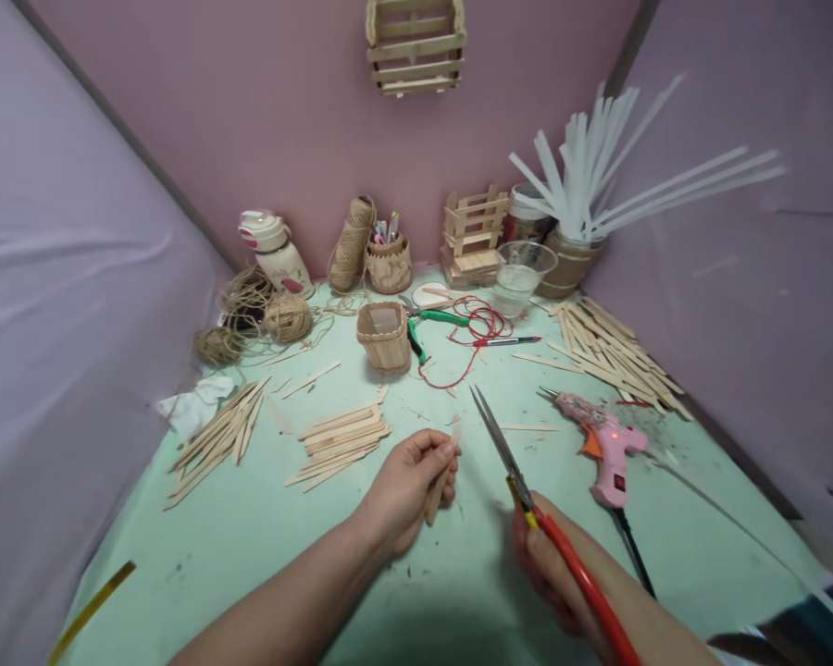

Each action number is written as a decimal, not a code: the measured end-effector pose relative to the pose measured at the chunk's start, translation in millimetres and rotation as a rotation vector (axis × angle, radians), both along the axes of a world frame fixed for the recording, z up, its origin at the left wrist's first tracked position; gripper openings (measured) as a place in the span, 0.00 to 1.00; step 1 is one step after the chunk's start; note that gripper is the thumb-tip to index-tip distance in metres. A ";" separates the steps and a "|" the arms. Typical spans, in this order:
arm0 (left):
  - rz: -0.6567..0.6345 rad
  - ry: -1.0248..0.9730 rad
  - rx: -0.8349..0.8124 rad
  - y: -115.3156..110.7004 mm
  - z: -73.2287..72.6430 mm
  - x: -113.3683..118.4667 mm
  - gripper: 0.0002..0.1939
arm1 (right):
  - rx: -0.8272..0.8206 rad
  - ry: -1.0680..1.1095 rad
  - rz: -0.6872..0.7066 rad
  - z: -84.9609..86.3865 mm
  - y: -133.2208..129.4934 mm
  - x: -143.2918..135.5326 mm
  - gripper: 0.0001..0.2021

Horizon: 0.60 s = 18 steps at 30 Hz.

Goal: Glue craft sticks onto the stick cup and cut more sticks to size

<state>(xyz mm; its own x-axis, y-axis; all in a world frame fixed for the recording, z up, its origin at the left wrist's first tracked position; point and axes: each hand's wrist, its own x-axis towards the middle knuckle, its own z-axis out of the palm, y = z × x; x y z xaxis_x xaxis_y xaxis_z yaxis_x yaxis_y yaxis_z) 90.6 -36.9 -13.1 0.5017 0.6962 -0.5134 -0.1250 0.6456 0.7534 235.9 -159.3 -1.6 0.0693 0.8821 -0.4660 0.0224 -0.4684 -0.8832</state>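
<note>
Near the middle front of the table, my left hand (416,476) is closed around a wooden craft stick (436,498), pinched between thumb and fingers, its upper end poking out beyond the thumb. To its right, my right hand (545,555) grips a pair of scissors (503,439) with red handles. Their blades point away from me and lie nearly together, apart from the stick. Beyond my left hand lies a bundle of craft sticks (343,442). A small basket made of sticks (384,342) stands farther back.
A pink glue gun (607,439) with a lit light and a cord lies on the right. Behind are green-handled pliers (444,317), red string (482,319) and a cup of water (517,285). Twine balls (288,317) and a bottle (276,257) stand back left; more sticks (617,356) lie right.
</note>
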 end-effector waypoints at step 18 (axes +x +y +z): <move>-0.032 0.078 0.062 -14.5 3.0 -4.5 0.15 | -0.092 -0.140 0.204 7.7 -13.1 -9.3 0.16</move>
<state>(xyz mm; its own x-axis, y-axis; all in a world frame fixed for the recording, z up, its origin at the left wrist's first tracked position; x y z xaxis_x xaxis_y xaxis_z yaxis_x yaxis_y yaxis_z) 86.1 -51.4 -10.1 0.4847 0.7123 -0.5076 -0.0447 0.5998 0.7989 226.6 -172.4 6.1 -0.0361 0.8388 -0.5432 0.2436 -0.5198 -0.8188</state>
